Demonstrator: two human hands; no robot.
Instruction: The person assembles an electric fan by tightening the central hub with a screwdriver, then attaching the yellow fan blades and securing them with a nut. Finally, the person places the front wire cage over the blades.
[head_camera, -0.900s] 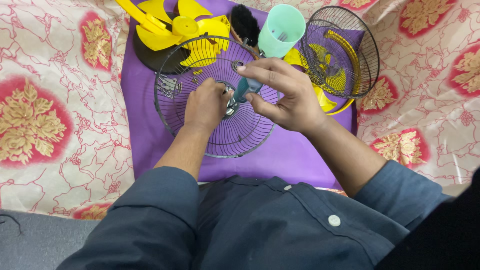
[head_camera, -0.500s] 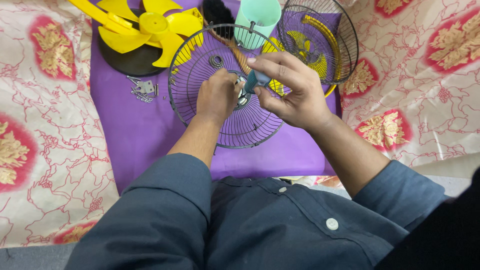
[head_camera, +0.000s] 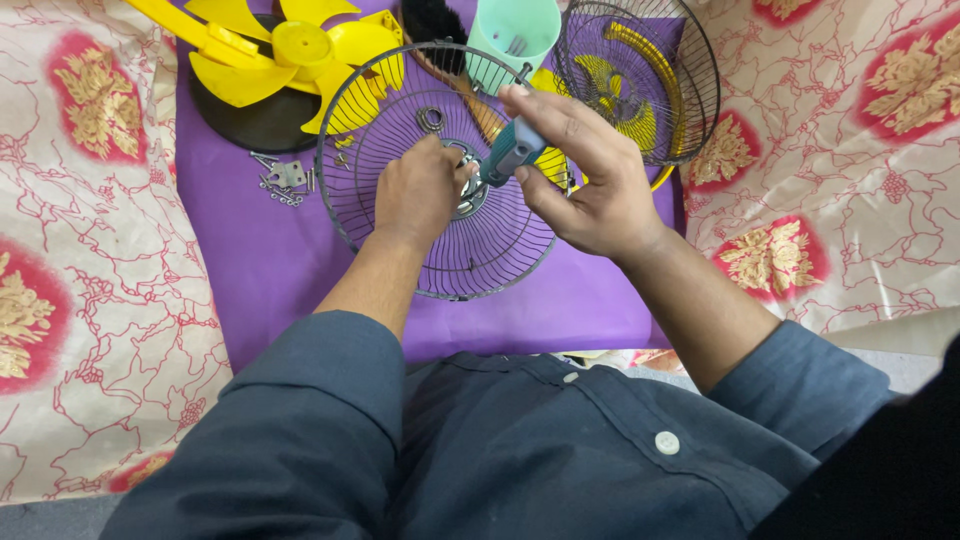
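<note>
A round black wire fan guard (head_camera: 350, 200) lies on a purple cloth (head_camera: 250, 260). My left hand (head_camera: 415, 195) rests inside the guard, its fingers pinched at the metal hub (head_camera: 470, 195) in the middle. My right hand (head_camera: 585, 175) grips a teal-handled screwdriver (head_camera: 512, 150), tilted with its tip down at that hub. A small metal ring (head_camera: 431, 119) lies inside the guard, just beyond my left hand.
A yellow fan blade (head_camera: 290, 50) sits on a black disc at the back left. Loose screws and a bracket (head_camera: 285, 180) lie left of the guard. A black brush (head_camera: 430, 20), a mint cup (head_camera: 512, 35) and a second wire guard (head_camera: 640, 80) stand behind.
The view has shifted, with the guard now nearer the middle. My right hand has tilted the screwdriver so more of its handle shows; my left hand stays at the hub.
</note>
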